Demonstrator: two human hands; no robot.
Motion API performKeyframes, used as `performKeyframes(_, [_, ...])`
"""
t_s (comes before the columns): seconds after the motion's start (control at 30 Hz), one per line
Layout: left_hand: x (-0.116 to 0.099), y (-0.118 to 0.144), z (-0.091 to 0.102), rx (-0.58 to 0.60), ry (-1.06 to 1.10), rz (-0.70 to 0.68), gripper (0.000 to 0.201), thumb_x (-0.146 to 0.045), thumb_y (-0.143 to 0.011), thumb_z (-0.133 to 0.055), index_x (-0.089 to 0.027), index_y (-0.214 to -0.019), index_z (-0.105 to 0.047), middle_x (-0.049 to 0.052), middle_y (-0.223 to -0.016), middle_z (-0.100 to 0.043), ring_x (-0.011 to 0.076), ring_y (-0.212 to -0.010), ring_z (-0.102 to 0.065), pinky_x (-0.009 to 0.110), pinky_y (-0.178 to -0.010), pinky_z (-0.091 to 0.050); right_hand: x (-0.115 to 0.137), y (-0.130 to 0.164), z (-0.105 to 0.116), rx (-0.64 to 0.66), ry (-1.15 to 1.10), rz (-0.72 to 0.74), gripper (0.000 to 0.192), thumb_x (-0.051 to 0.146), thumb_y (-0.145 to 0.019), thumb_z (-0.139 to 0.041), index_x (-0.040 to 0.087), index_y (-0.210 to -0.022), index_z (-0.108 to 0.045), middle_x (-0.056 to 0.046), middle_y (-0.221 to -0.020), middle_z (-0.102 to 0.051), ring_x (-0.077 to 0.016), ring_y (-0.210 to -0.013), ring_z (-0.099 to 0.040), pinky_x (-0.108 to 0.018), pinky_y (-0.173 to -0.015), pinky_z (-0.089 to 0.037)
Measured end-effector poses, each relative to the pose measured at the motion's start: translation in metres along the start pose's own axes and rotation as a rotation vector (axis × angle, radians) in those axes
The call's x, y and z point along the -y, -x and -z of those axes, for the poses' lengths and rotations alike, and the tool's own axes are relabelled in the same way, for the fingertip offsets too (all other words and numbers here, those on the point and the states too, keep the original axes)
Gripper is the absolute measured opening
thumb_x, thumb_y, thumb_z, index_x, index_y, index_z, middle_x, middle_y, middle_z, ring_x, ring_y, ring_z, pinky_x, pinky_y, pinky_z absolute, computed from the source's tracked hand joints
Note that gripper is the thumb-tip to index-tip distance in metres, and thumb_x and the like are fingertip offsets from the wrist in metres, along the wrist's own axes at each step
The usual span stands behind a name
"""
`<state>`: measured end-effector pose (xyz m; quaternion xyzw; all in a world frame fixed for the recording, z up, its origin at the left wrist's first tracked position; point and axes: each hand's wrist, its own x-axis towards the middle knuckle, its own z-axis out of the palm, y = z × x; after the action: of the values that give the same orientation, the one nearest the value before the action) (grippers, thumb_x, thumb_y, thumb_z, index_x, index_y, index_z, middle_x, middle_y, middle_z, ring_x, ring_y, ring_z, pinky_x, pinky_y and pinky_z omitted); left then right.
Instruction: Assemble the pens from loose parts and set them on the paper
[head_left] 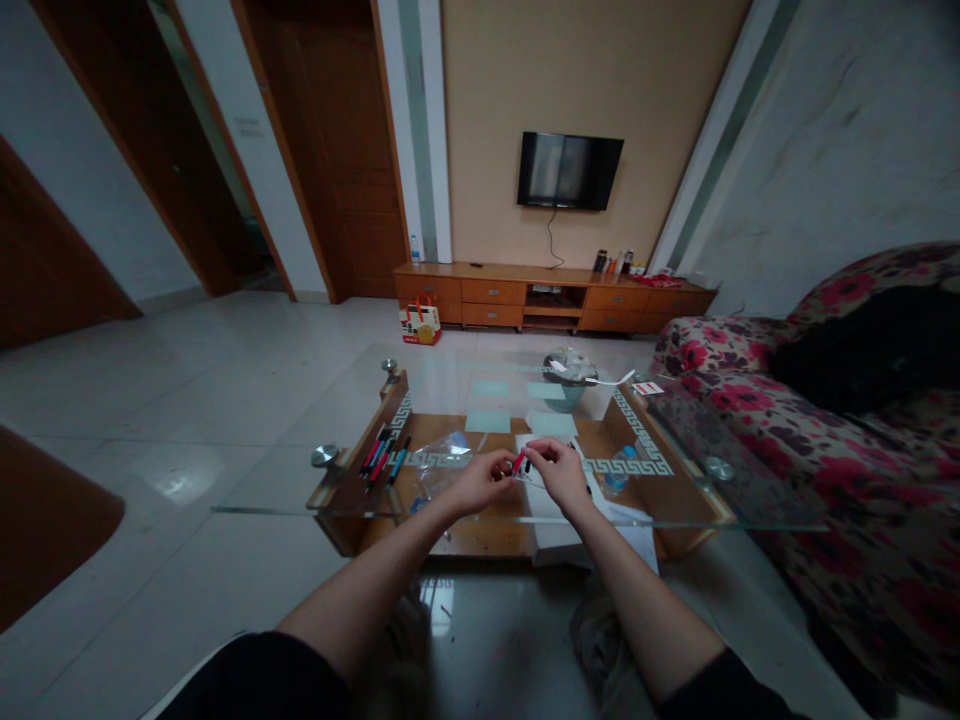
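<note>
A: Item, frame centre-left: pens (384, 455), a loose row on the glass table (300, 490). Next?

B: Clear bag (442, 470), then left hand (480, 482), fingers pinching one end of a red pen (519, 462). Right hand (559, 475) pinches the other end, above white paper (555, 525).

A: Risks?

B: The grip looks slight; I judge a cap or the pen could slip and roll on the smooth glass, perhaps off the near edge just below the wrists.

A: Room?

B: Open glass beyond the hands up to the bowl (568, 385); sofa (825, 450) crowds the right edge.
</note>
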<state>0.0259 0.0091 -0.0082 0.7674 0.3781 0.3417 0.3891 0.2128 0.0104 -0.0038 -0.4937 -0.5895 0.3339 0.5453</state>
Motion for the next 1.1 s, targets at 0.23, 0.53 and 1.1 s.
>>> performKeyframes(0.23, [0.000,0.000,0.000,-0.031,0.044,0.016,0.027,-0.025,-0.078,-0.063,-0.016,-0.103,-0.063,0.002,-0.084,-0.063,0.0129,-0.070,-0.057,0.024,-0.064,-0.045,0.005,-0.001,0.004,0.136,0.083,0.079,0.027,0.041,-0.082,-0.059,0.019,-0.086,-0.073,-0.005,-0.085,-0.073,-0.0187,-0.078,-0.064,-0.030,-0.076,-0.049])
performKeyframes(0.53, [0.004,-0.006,0.003,-0.229,0.145,0.090,0.019,-0.026,-0.079,-0.063,-0.016,-0.094,-0.058,0.002,-0.081,-0.064,0.0145,-0.075,-0.061,0.025,-0.067,-0.047,-0.014,-0.004,0.037,0.287,0.580,-0.015,0.011,0.024,-0.075,-0.064,0.018,-0.080,-0.072,-0.007,-0.081,-0.071,-0.0191,-0.076,-0.064,-0.027,-0.072,-0.045])
performKeyframes(1.1, [0.016,-0.010,0.003,-0.317,0.267,0.128,0.024,-0.031,-0.075,-0.067,-0.016,-0.092,-0.058,0.003,-0.084,-0.065,0.0160,-0.080,-0.063,0.028,-0.074,-0.049,-0.030,0.005,0.035,0.450,0.985,-0.056,0.015,0.024,-0.084,-0.056,0.018,-0.084,-0.069,-0.011,-0.096,-0.069,-0.0204,-0.089,-0.063,-0.024,-0.073,-0.039])
